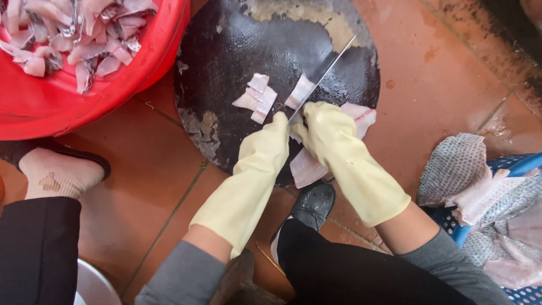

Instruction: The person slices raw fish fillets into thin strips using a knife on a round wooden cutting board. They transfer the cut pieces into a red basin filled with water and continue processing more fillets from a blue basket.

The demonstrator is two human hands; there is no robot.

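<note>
Both my hands wear pale yellow rubber gloves over a round dark chopping board (237,39) that lies on the tiled floor. My left hand (270,144) is closed on the handle of a long knife (330,65), whose blade points away to the upper right. Curled beside the blade, my right hand (323,129) presses down on a pale pink fish fillet (307,168). Several cut fillet pieces (257,96) lie on the board just left of the blade.
A red basin (84,107) heaped with cut fish pieces (79,34) sits at the upper left. At the right, a blue basket (519,165) holds scaly fish slabs (457,166). Another person's socked foot (56,172) is at the left. My black shoe (313,203) touches the board's near edge.
</note>
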